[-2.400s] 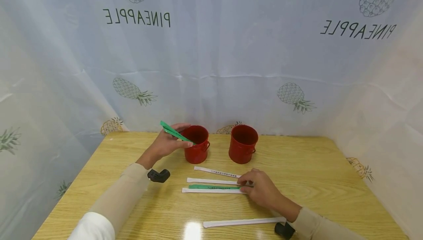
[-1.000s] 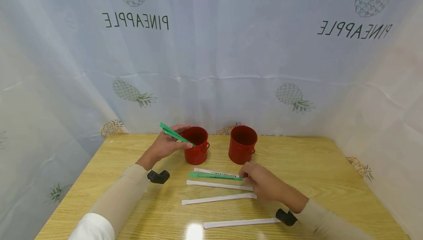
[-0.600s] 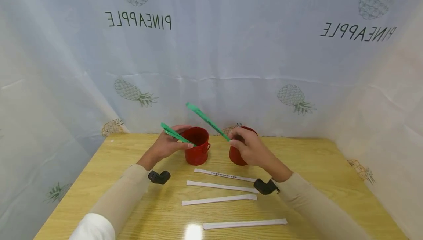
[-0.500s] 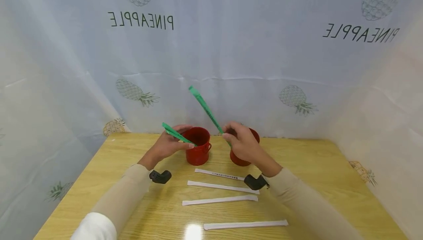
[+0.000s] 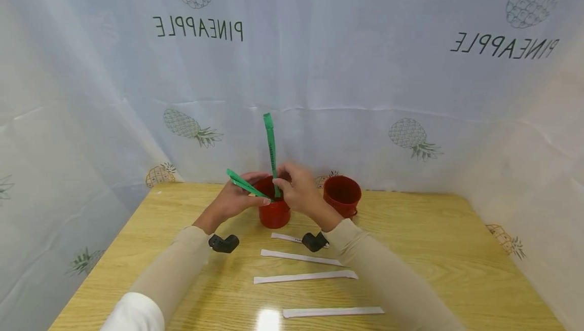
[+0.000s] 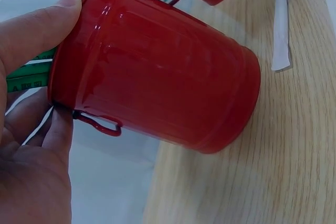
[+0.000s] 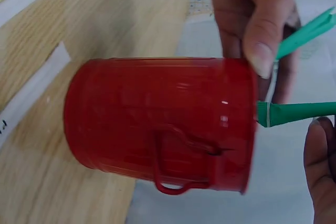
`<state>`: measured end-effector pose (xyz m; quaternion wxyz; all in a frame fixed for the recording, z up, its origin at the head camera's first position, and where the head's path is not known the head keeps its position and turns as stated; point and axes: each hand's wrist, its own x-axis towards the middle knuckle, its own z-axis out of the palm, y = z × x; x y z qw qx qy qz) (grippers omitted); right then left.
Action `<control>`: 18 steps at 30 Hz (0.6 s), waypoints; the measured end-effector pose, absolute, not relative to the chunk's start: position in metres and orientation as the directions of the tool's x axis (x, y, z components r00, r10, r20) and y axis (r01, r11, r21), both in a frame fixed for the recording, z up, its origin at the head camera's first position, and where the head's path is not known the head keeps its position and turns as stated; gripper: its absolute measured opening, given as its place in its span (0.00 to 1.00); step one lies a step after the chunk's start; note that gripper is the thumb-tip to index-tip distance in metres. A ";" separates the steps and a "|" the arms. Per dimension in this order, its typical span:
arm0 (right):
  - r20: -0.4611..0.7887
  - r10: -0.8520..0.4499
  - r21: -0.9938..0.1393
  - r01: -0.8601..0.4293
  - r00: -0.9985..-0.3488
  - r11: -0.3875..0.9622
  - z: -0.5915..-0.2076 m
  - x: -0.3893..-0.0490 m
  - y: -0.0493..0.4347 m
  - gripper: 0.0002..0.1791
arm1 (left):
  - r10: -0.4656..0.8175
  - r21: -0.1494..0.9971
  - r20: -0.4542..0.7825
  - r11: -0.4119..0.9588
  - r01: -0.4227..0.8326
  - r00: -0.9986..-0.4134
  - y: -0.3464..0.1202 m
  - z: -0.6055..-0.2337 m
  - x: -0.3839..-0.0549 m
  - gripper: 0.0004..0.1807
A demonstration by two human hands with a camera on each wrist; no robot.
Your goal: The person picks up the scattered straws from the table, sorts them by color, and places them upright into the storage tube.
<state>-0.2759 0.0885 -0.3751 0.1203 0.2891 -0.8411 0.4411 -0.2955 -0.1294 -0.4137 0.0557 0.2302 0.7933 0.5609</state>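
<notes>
Long green wrapped straw (image 5: 270, 143): shifted left, near-upright at mouth of red cylindrical metal bucket (image 5: 274, 216), near far edge of tabletop (image 5: 456, 240).
Right hand (image 5: 297, 189): fingers pinch it just above lower tip.
Left hand (image 5: 234, 200): fingers clamp bucket rim.

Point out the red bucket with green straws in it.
The left bucket, gripped by the left hand: green straws stick out; the right bucket shows none.

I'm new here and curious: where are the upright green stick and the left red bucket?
Upright green stick (image 5: 271, 151), head view, middle section.
Left red bucket (image 6: 160, 72), left wrist view, outer wall.
</notes>
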 end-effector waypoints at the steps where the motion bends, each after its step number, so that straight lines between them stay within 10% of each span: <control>1: 0.449 -0.387 -0.669 -0.591 -0.805 0.451 -0.377 -0.276 0.087 0.02 | 0.429 0.915 0.173 0.263 0.306 -0.887 -0.129 -0.414 -0.296 0.35; 18: 0.407 -0.468 -0.561 -0.619 -0.784 0.549 -0.402 -0.265 0.097 0.15 | 0.427 0.911 0.170 0.276 0.307 -0.888 -0.131 -0.416 -0.296 0.37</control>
